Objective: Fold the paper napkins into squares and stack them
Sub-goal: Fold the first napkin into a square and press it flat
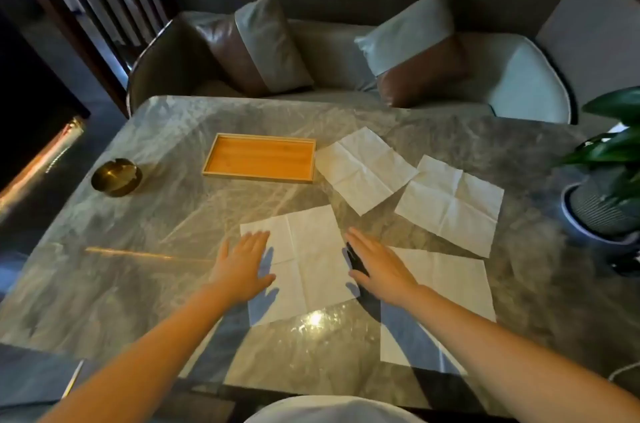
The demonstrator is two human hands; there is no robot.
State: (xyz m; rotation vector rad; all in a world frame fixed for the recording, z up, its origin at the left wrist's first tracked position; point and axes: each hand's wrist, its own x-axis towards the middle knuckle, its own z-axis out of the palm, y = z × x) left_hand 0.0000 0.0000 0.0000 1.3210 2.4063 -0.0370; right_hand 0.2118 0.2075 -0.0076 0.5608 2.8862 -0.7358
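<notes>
Several white paper napkins lie unfolded and flat on the grey marble table (145, 242). The nearest napkin (311, 260) sits between my hands. My left hand (242, 263) has its fingers straight over that napkin's left edge. At the napkin's right edge my right hand (375, 265) is flat with straight fingers, above a second napkin (450, 287) that runs under my right forearm. Two more napkins lie farther back: one (363, 168) beside the tray, another (450, 204) to its right. Neither hand holds anything.
An empty wooden tray (259, 159) sits at the table's back centre. A brass ashtray (116, 176) stands at the left, a potted plant (602, 201) at the right edge. Behind the table is a bench seat with two cushions (266, 41).
</notes>
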